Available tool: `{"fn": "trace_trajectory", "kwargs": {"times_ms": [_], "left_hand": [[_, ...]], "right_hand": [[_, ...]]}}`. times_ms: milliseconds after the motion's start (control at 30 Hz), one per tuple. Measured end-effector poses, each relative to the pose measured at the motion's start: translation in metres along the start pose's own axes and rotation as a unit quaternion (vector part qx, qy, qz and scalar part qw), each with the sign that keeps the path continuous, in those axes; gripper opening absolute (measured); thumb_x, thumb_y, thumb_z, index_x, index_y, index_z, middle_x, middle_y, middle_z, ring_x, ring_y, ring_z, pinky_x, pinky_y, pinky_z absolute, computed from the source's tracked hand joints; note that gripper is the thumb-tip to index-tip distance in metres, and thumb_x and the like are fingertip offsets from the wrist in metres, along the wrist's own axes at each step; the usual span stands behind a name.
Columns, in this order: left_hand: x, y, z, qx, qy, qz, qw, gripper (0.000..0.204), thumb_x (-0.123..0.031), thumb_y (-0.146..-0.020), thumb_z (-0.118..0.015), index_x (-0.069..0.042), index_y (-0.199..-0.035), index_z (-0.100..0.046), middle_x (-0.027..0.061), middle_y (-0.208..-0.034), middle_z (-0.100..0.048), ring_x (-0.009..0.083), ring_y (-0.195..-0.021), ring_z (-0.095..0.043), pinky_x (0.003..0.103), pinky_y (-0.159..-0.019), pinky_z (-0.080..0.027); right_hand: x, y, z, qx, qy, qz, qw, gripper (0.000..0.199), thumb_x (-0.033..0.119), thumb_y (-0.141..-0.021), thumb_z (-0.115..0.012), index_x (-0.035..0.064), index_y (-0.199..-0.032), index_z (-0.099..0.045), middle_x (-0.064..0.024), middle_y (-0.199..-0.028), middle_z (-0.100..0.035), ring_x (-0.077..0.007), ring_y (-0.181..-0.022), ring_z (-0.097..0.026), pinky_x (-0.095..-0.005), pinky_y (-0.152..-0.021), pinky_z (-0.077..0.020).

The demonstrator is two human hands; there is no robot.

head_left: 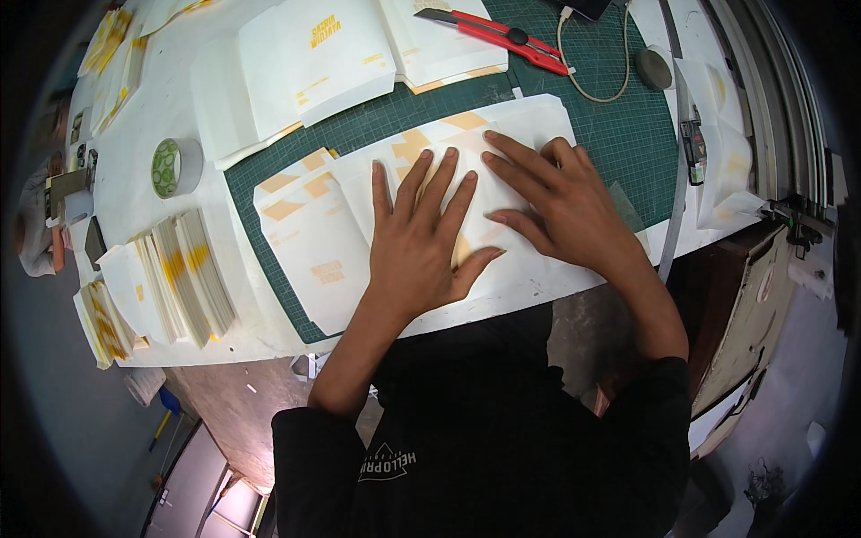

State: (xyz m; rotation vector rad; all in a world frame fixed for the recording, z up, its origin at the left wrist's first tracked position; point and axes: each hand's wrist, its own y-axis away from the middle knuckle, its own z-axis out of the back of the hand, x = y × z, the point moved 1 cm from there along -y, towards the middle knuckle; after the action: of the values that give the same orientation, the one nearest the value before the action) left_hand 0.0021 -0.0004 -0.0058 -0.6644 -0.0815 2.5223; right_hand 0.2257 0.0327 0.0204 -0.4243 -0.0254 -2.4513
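Both hands are lying flat, fingers spread, neither grip pinching anything: the left hand (420,238) and right hand (556,202) are pressing on a white paper sheet with orange patches (502,121), which is lying on the green cutting mat (628,134) at the surface's near edge. The palms are hiding the sheet's middle. A red utility knife (498,34) and a tape roll (175,168) are lying apart; folded paper stacks (184,278) are fanning at the left.

Both hands (421,242) (556,202) press flat on white paper sheet (529,121).
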Motion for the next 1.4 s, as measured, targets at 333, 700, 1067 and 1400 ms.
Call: {"fn": "trace_trajectory", "kwargs": {"times_ms": [333,700,1067,1400], "left_hand": [[0.001,0.001,0.000,0.001,-0.003,0.004,1.000,0.078,-0.058,-0.086,-0.074,-0.004,-0.140,-0.062,0.0190,-0.157,-0.047,0.0400,-0.149,-0.038,0.074,-0.122,-0.010],[-0.004,-0.001,0.004,-0.003,-0.012,-0.004,1.000,0.077,-0.053,-0.084,-0.080,-0.005,-0.141,-0.060,0.0194,-0.157,-0.048,0.0419,-0.148,-0.039,0.073,-0.121,-0.015],[-0.007,0.000,0.005,0.006,-0.025,-0.004,1.000,0.078,-0.053,-0.084,-0.080,-0.003,-0.140,-0.061,0.0195,-0.158,-0.047,0.0408,-0.150,-0.037,0.072,-0.121,-0.013],[-0.007,0.000,0.007,0.024,-0.041,-0.014,0.999,0.098,-0.068,-0.077,-0.079,-0.001,-0.145,-0.055,0.0221,-0.158,-0.044,0.0428,-0.150,-0.035,0.071,-0.122,-0.010]], "right_hand": [[-0.008,-0.005,-0.004,-0.032,-0.017,0.005,0.999,0.043,0.031,-0.092,-0.077,0.0089,-0.128,-0.072,-0.0041,-0.150,-0.058,-0.0270,-0.098,-0.054,-0.0385,-0.086,-0.0449],[-0.024,-0.029,0.002,-0.103,-0.036,-0.053,0.993,0.063,0.022,-0.077,-0.088,0.0169,-0.136,-0.069,-0.0100,-0.141,-0.057,-0.0290,-0.110,-0.058,-0.0423,-0.098,-0.0441],[0.028,0.105,0.029,0.016,-0.157,-0.166,0.973,0.085,0.028,-0.073,-0.092,0.0249,-0.150,-0.057,-0.0159,-0.154,-0.043,-0.0369,-0.132,-0.046,-0.0524,-0.104,-0.0393],[-0.023,0.140,0.009,-0.155,-0.019,-0.392,0.907,0.045,0.025,-0.086,-0.085,0.0010,-0.116,-0.061,-0.0177,-0.112,-0.065,-0.0347,-0.103,-0.060,-0.0470,-0.093,-0.0447]]}}
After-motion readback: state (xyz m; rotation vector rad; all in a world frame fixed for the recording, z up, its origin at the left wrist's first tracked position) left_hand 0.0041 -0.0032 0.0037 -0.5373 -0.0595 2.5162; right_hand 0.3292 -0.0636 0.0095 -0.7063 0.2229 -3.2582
